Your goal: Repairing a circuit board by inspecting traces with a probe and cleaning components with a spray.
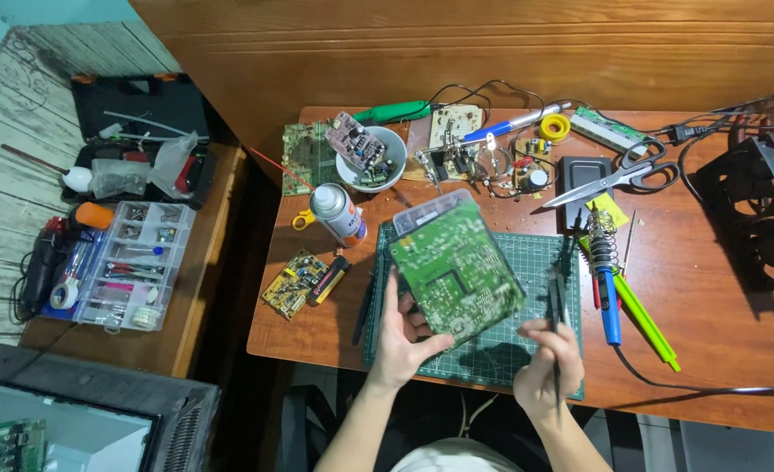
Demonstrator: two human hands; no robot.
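Over a green cutting mat point(527, 350) on the desk point(710, 315), the left hand point(402, 336) grips a green circuit board point(455, 267) (tilted); the right hand point(544, 371) pinches dark tweezers point(556, 301) beside it.

I see a large green circuit board point(455, 265), roughly rectangular, with its solder side up: pale traces and many small silver solder points cover the face. It is tilted, raised off the green cutting mat point(540, 253), with its near edge lifted. One far corner shows a paler, greyish patch. I also see a thin dark tool point(556, 301), long and narrow, standing nearly upright just right of the board, above the mat's right part.
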